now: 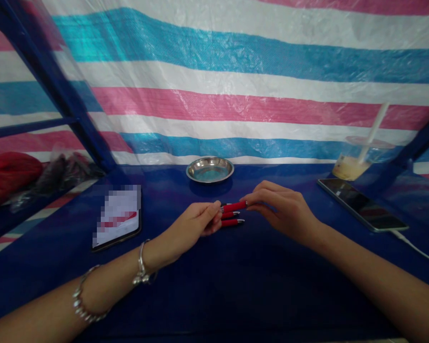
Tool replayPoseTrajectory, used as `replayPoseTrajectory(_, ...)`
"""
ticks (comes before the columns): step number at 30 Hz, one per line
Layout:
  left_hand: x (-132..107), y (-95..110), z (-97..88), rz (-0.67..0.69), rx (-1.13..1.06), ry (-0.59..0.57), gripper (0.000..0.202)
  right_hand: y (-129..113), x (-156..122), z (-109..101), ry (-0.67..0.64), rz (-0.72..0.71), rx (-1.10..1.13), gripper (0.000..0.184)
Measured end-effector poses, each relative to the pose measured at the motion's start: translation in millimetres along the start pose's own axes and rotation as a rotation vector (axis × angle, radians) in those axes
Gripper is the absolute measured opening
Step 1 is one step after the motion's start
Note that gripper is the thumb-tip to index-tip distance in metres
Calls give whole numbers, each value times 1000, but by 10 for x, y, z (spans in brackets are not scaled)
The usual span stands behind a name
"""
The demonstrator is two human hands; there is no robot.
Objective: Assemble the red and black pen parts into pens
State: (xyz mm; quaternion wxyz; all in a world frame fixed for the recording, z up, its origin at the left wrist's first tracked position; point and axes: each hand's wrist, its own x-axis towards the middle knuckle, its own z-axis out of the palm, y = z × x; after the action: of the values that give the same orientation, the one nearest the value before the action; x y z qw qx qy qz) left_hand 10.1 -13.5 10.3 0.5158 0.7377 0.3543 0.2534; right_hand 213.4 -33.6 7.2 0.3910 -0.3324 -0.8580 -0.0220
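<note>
My left hand (196, 224) is closed around the ends of three red pens with silver tips, held as a small bundle just above the blue table (214, 286). The top red pen (234, 206) is pinched at its far end by the fingers of my right hand (280, 207), which is closed on it. The two lower red pens (232, 218) stick out to the right from my left fist. Two silver bracelets sit on my left wrist and forearm.
A small steel dish (209, 169) sits at the back centre. A phone with a blurred screen (117, 216) lies at the left. Another phone (361, 205) on a white cable lies at the right, beside a plastic drink cup with a straw (353, 159). A striped tarp hangs behind.
</note>
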Motion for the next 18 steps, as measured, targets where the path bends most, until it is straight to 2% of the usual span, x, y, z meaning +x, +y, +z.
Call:
replayPoseTrajectory(2,-1,15,-7,-113,-298,-117,36,-8,-19,-14,11,-109,-87,17)
replayPoseTrajectory(4,-7,29,-20,-176,-499,-202,35,-17,-35,-24,29,-199,-149,19)
replayPoseTrajectory(6,-10,37,-33,-201,-595,-232,35,-27,-44,-27,55,-251,-174,18)
replayPoseTrajectory(9,1,35,-49,-187,-565,-202,35,-34,-41,-21,84,-224,-158,19)
replayPoseTrajectory(12,20,27,-66,-82,-285,-80,37,-5,-18,-14,89,-77,-166,15)
replayPoseTrajectory(15,15,22,-77,93,288,37,39,97,1,-20,74,162,-210,8)
replayPoseTrajectory(18,-20,17,-61,262,800,-20,29,250,-8,-23,-81,381,-224,3)
